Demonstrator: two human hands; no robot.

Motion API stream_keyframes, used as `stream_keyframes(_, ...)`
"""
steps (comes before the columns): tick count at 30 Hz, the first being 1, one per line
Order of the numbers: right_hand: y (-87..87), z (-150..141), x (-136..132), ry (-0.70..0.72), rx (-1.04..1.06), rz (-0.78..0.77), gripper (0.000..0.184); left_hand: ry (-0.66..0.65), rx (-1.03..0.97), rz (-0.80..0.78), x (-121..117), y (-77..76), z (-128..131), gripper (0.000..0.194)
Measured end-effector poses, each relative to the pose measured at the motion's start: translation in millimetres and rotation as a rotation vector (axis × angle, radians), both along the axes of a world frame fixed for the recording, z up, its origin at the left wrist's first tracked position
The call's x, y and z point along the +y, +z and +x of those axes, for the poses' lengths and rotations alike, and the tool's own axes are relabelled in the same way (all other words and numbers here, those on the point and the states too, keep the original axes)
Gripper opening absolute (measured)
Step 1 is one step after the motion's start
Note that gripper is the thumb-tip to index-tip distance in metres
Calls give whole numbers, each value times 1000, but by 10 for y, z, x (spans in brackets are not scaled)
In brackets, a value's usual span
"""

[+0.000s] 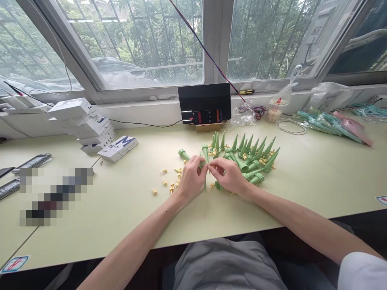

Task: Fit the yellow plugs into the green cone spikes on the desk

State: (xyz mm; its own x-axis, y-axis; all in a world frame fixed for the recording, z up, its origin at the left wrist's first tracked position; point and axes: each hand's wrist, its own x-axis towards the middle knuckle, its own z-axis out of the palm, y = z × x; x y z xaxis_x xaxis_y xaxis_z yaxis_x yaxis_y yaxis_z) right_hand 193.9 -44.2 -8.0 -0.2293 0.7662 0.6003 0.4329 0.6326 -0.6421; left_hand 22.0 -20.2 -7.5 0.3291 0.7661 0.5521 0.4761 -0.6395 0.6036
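Note:
My left hand grips a green cone-shaped spike held upright over the pale green table, fingers curled round it. My right hand meets it from the right, its fingertips pinched at the spike's side, apparently on a small yellow valve piece that I can barely see. Behind my right hand lies a pile of green spikes with yellow pieces among them. Several small yellow valve pieces lie scattered left of my left hand.
A dark tablet with a phone on a wooden stand sits by the window. Stacked white boxes stand at the left. At the right lie bags of teal and pink items, a white cable coil and a screwdriver.

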Motion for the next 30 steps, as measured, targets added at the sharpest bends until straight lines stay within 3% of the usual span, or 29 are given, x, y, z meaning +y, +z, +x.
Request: stream_keyframes(30,9,-5,-4,-10,-21,-22,15,12,13,3,-3,-14,5,5)
